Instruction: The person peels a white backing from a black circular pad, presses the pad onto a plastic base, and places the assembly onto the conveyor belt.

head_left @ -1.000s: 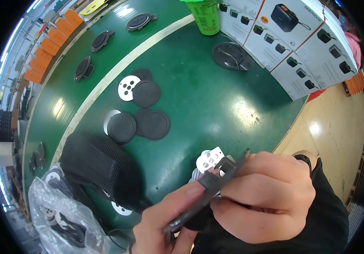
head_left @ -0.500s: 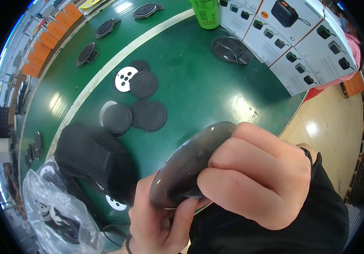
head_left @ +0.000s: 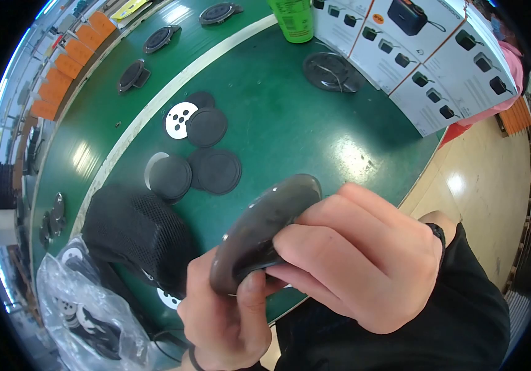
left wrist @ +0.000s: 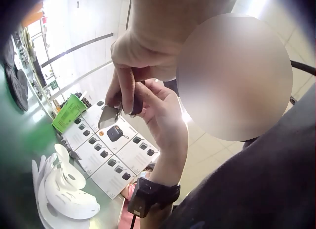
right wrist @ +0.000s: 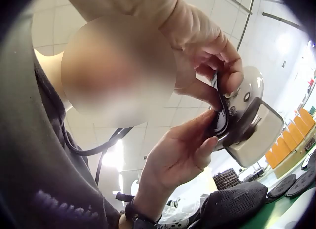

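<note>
Both hands hold a dark glossy disc-shaped part (head_left: 271, 219) in front of the torso, tilted with its rounded side toward the head camera. My left hand (head_left: 225, 315) pinches its lower rim, thumb in front. On its right side, my right hand (head_left: 364, 260) grips the edge with curled fingers, the fingertips partly hidden. In the right wrist view, the other side of the disc part (right wrist: 254, 85) shows small holes and a squared tab (right wrist: 247, 145). A black curved strip (right wrist: 222, 121) runs along its near edge, between the fingers of both hands.
Black round pads (head_left: 216, 171) and a white perforated disc (head_left: 180, 120) lie on the green table (head_left: 278, 136). At left are a black mesh bag (head_left: 135, 229) and a clear plastic bag (head_left: 92, 297). White printed boxes (head_left: 401, 62) and a green cup (head_left: 293, 21) stand at the back.
The disc part has turned from nearly edge-on to show its rounded side, then shifted slightly left and down. My right hand has moved with it, its fingers now closer to my left thumb.
</note>
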Demonstrator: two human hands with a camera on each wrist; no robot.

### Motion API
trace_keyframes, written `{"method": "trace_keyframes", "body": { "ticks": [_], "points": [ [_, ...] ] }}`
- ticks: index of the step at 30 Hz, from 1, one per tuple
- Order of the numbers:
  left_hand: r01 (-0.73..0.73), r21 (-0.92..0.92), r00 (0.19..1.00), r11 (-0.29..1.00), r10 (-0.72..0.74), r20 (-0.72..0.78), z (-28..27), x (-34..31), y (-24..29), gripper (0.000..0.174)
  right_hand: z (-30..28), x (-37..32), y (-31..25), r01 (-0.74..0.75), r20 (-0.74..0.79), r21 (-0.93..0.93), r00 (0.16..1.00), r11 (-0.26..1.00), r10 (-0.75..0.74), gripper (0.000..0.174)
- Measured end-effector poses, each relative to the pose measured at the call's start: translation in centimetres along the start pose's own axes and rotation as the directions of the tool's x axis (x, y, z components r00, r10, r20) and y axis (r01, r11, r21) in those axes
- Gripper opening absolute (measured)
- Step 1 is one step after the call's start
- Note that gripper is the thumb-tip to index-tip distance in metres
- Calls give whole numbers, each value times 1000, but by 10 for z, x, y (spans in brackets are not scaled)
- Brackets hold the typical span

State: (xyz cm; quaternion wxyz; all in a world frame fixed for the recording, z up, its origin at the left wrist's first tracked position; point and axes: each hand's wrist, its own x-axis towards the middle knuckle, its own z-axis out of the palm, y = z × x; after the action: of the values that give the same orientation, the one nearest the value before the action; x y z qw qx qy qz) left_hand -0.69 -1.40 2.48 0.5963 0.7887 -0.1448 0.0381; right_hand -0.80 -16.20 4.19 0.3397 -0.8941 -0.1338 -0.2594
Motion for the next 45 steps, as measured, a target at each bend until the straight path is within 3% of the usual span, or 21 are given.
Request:
{"method": "trace_keyframes", "body": {
  "ticks": [5,6,9,11,12,15,22,24,27,31,34,37,41,45],
  "points": [
    [48,5,997,999,-47,-61,-5,0,5,28,7,-5,8,20,-73,230,997,973,-3,36],
    [-39,74,990,997,49,-131,-1,0,-3,31,8,-5,9,33,-93,257,996,966,-9,36],
    [-234,224,964,946,256,-76,-6,9,-12,33,2,-1,9,-15,-71,302,997,953,38,32],
    [-25,9,997,1000,26,-74,-6,0,3,34,-14,8,12,-163,58,373,987,914,152,28],
    [83,-95,995,992,-88,-51,-6,-2,9,34,-7,6,7,-89,-48,327,993,941,111,27],
    [20,-91,993,996,-30,-112,-1,1,2,34,8,4,2,165,-308,69,942,984,-137,26],
    [-92,22,984,996,94,-151,-2,0,-5,30,6,3,5,144,-252,34,959,989,-131,27],
    [-39,35,988,999,44,-151,-2,-1,-1,29,10,8,7,171,-320,-57,930,984,-180,27],
    [-15,45,987,999,22,-156,0,0,-1,26,9,12,14,187,-321,-40,928,982,-190,28],
    [23,2,996,1000,-23,-85,-3,1,2,23,16,12,19,181,-342,105,930,978,-135,26],
    [-34,90,992,995,44,-115,-3,0,-5,25,12,8,15,74,-214,205,976,976,-29,24],
    [93,59,993,994,-88,-74,-1,1,4,27,6,8,17,-8,-92,245,995,969,31,23],
    [109,28,988,994,-106,-113,1,2,-1,30,2,9,16,-71,-21,270,997,960,80,25],
    [198,-6,976,980,-198,-95,2,5,4,33,-1,11,27,-156,67,428,988,890,141,34]
  ]
}}
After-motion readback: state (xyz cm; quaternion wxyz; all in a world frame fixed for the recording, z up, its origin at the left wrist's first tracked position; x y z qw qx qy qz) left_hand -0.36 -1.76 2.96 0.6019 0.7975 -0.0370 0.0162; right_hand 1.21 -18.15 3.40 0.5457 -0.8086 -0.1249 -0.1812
